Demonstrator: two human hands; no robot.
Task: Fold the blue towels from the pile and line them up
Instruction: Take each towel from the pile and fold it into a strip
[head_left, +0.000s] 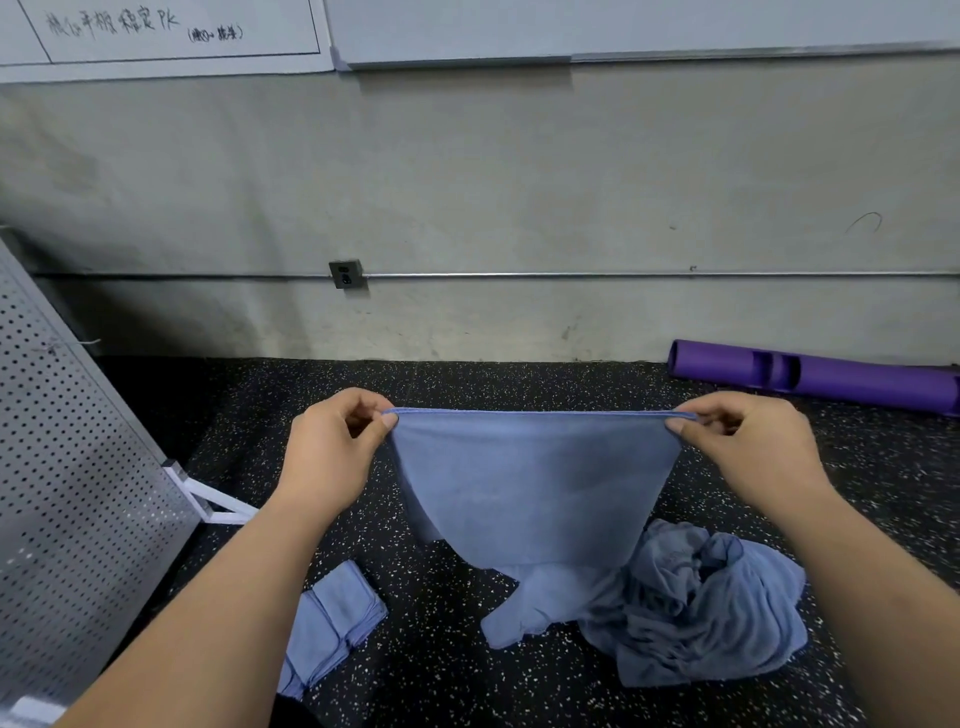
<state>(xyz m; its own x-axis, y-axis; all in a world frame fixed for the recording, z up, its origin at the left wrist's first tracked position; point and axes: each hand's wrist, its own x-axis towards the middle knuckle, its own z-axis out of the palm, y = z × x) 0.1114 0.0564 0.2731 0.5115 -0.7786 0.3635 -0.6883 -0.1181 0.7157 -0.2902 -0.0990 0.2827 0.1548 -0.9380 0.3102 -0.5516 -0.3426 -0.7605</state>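
Closest in, two bare forearms reach forward from the bottom corners over a black speckled floor (447, 675). Just beside the left forearm lies one set of folded towels (332, 623), blue, stacked and overlapping; at least two folded pieces show, but the exact count cannot be told. To the right, well apart from that stack, sits one crumpled pile (701, 613) of blue towels, with a flatter piece spreading out from its left side; the number of towels in it cannot be told.

Above the pile, one blue towel (530, 483) is held up in the air, stretched by its top edge between the two hands. The left hand (332, 447) pinches the towel's left top corner between thumb and curled fingers, and the right hand (748, 441) pinches the right top corner the same way. The top hem runs taut and nearly level, while the cloth narrows as it hangs toward the pile; whether its lower edge touches the pile cannot be told.

Further back on the left stands one grey perforated metal panel (67, 467), tilted, with one white bracket (218, 506) at its foot. On the right, against the wall, lies one purple tube (810, 376). On the grey wall there is one socket (346, 274) with one thin pipe (623, 274) running rightward from it, and above them two whiteboards (156, 31) hang side by side.
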